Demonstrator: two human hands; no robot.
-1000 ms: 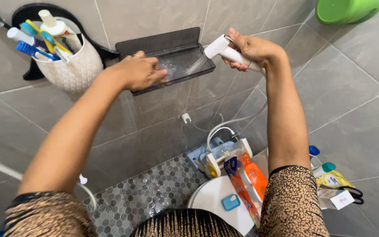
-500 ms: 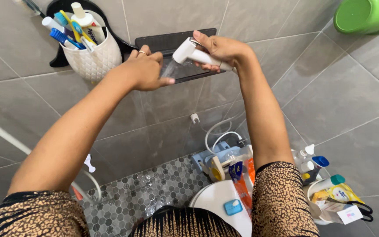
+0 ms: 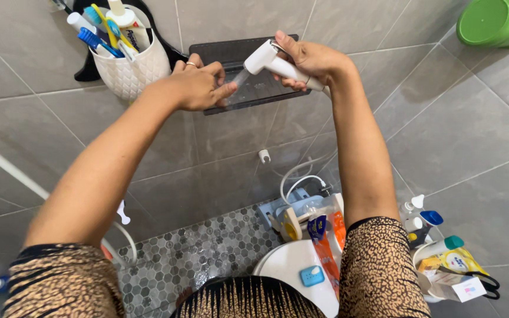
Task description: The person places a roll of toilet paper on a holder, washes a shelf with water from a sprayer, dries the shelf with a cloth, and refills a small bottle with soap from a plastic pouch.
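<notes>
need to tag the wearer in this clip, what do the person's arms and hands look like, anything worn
Both arms are bare from the upper arm down. Short sleeves in a tan and black leopard-like print cover the upper arms. The left hand wears a thin ring on one finger; the right hand shows no jewellery.

We note short leopard-print sleeves, brown and black; bare forearms; a ring on our left hand.

A white quilted toothbrush holder hangs on the grey tiled wall, a green bucket at the top corner.
</notes>
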